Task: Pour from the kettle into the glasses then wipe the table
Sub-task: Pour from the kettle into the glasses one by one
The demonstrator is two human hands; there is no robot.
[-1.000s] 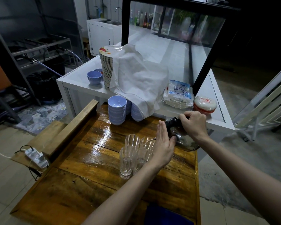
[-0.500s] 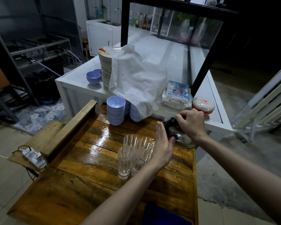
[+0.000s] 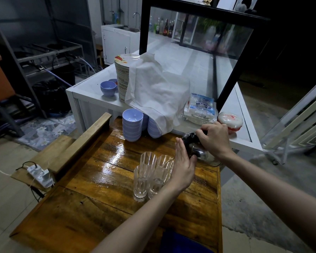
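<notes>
Several clear glasses [image 3: 150, 172] stand bunched together in the middle of the wet wooden table [image 3: 91, 181]; the two nearest hold a little water. My right hand [image 3: 212, 138] grips the dark handle of a shiny metal kettle [image 3: 199, 152] at the table's far right, tilted toward the glasses. My left hand [image 3: 182, 165] is held flat and upright, fingers straight, between the glasses and the kettle, thumb against the kettle body. The spout is hidden behind it.
Stacks of lilac bowls [image 3: 132, 125] stand at the table's far edge. Behind is a white counter [image 3: 86, 94] with a plate stack [image 3: 122, 77] under a white cloth [image 3: 153, 92], a plastic pack [image 3: 201, 106] and a red-white lidded tub [image 3: 230, 119]. A blue cloth [image 3: 179, 241] lies near me. A power strip [image 3: 38, 173] is on the left.
The kettle and my right hand have shifted slightly lower and closer to the glasses. My left hand stays flat beside the glasses.
</notes>
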